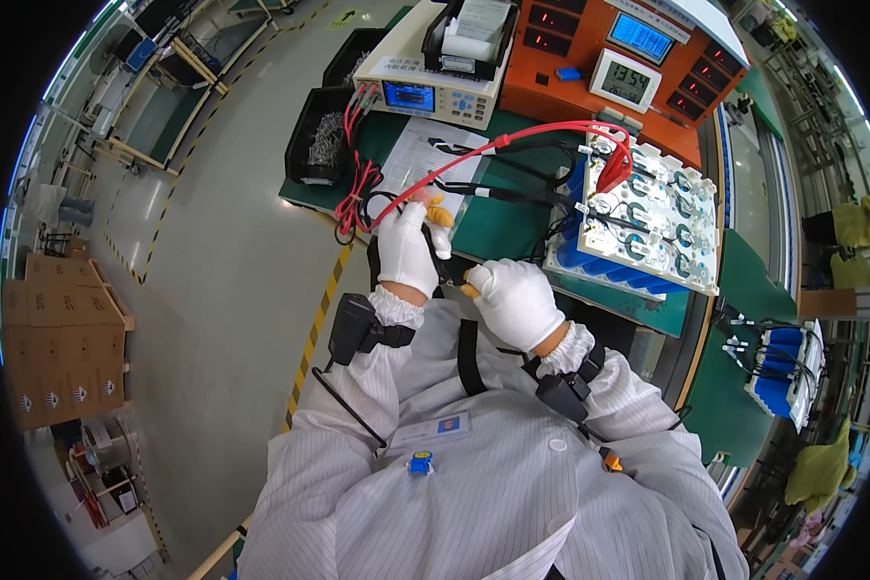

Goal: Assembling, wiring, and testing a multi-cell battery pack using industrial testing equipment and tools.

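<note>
My left hand point(408, 249), in a white glove with yellow fingertip covers, is closed in front of the bench edge. My right hand point(515, 304), gloved the same way, is closed just to its right and a little nearer to me. A small dark piece point(449, 269) shows between the two hands; its kind is hard to make out. A red test lead point(454, 158) arches from the battery pack point(638, 208) and passes by my left fingers. The pack has blue cells under a white top plate, with black cables point(507, 193) running left from it.
A bench meter point(433, 97) with a lit screen stands behind, beside black bins point(321, 140) of small metal parts. An orange test cabinet point(561, 82) carries a digital clock point(624, 81). Printed sheets point(425, 159) lie on the green bench top. Another blue cell pack point(786, 367) sits at right.
</note>
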Tool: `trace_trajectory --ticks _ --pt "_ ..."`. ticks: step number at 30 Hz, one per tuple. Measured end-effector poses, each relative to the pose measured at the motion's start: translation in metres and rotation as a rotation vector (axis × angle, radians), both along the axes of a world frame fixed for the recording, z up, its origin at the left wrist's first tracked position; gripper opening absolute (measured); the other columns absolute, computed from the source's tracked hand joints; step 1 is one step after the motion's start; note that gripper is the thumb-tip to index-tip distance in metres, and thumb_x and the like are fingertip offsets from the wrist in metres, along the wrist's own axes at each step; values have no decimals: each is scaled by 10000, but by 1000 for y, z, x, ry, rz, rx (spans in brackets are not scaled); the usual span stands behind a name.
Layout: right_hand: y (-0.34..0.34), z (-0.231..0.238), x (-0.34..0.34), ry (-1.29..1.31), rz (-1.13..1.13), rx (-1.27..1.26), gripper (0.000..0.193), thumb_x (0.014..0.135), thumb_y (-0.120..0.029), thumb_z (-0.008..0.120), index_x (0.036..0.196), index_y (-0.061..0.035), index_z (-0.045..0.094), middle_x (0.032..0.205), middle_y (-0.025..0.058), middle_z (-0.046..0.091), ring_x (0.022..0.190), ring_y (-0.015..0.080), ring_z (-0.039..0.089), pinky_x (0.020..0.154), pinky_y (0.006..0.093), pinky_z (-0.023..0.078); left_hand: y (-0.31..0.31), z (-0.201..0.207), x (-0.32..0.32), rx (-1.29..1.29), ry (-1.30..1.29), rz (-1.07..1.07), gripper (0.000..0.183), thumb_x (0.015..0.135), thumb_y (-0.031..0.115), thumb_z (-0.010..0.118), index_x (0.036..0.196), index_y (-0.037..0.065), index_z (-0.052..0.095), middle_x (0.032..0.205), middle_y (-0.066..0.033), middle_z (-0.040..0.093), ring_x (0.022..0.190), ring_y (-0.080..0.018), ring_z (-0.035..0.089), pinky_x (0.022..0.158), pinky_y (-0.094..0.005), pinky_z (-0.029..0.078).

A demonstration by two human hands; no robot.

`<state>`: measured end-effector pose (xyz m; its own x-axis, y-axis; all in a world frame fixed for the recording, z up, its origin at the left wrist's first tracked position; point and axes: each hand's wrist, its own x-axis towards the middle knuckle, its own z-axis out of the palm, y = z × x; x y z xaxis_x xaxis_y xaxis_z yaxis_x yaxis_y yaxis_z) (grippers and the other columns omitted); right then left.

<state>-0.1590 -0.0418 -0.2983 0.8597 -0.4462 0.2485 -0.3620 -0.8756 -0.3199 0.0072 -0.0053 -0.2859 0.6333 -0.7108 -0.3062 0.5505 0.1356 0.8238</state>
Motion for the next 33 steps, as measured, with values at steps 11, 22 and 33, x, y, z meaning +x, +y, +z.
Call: trace_trajectory --ticks 11,22,33 --pt "2 7 -5 31 -14 180 160 855 -244 675 884 -87 687 735 132 660 675 331 651 621 443 525 -3 -19 21 17 122 48 248 984 295 516 879 79 576 657 -23 486 442 -125 432 399 -261 316" --pt "1 14 -7 -62 -34 248 150 854 -237 675 863 -87 674 727 129 649 672 339 641 618 445 516 -8 -12 25 4 193 49 238 1004 298 469 929 102 582 586 7 412 398 -116 356 394 -260 262" --pt "2 13 -9 -87 -53 265 141 851 -235 683 846 -94 679 724 123 654 665 336 643 604 442 514 -14 -25 38 87 187 156 220 1007 291 478 992 106 596 574 4 420 378 -112 323 388 -273 243"
